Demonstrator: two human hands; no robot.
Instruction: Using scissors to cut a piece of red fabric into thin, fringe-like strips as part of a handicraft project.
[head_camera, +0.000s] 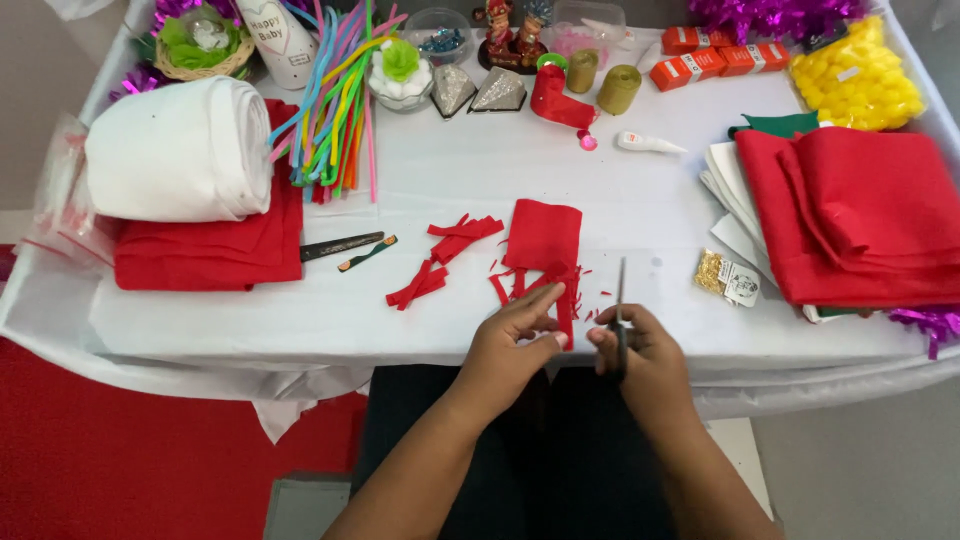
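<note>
- Right hand (640, 345) near the worktop's (300, 320) front edge, grip closed round scissors (620, 315), blades pointing away from me.
- Left hand (515, 335) pinches the fringed edge of a red felt piece (545, 240) lying mid-worktop.
- Red felt strips (440, 260) sit just left of it, from what I see.

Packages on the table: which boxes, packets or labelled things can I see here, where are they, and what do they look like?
Orange boxes: far right of the table; small, rectangular, with white labels.
Yellow bag: far right corner; clear plastic, full of yellow balls.
Gold packet: beside the red felt stack; small, clear, white tag.
White bottle: far left; tall, with printed lettering.
Glue tube: far centre; small, white.
</note>
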